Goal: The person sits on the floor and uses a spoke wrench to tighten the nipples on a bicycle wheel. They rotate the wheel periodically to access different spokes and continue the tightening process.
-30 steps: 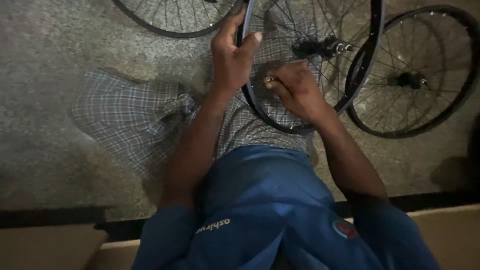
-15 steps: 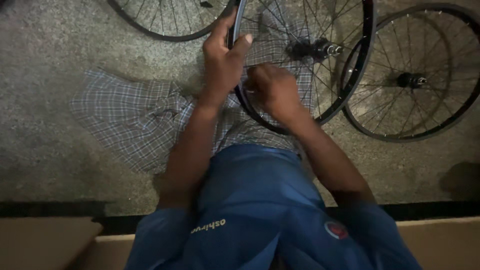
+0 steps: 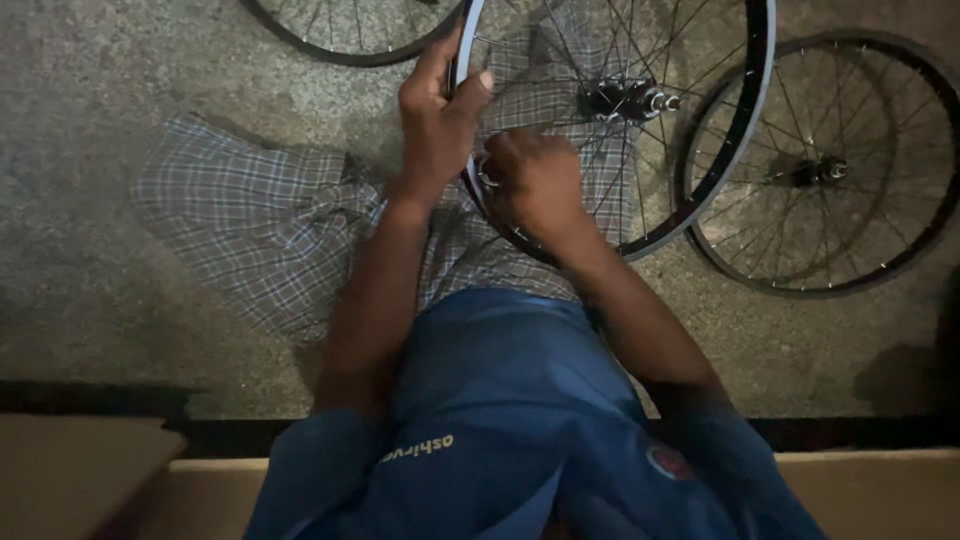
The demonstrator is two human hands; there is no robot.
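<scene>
I sit on the floor with a spoked bicycle wheel [image 3: 745,120] resting over my lap. My left hand [image 3: 437,115] grips its dark rim at the near left side, thumb over the edge. My right hand [image 3: 530,180] is closed around a small metal piece at the spokes just inside the rim; what it is stays too small to tell. The wheel's hub [image 3: 625,100] sits above my right hand. My checked cloth [image 3: 250,215] covers my legs under the wheel.
A second spoked wheel [image 3: 905,235] lies flat on the rough grey floor to the right, partly overlapped by mine. A third wheel's rim [image 3: 340,45] shows at the top edge. A dark strip and tan ledge [image 3: 80,470] run behind me.
The wheel and both hands have shifted slightly in view as my head moved. My left hand has slid a little along the rim; my right hand stays at the spokes.
</scene>
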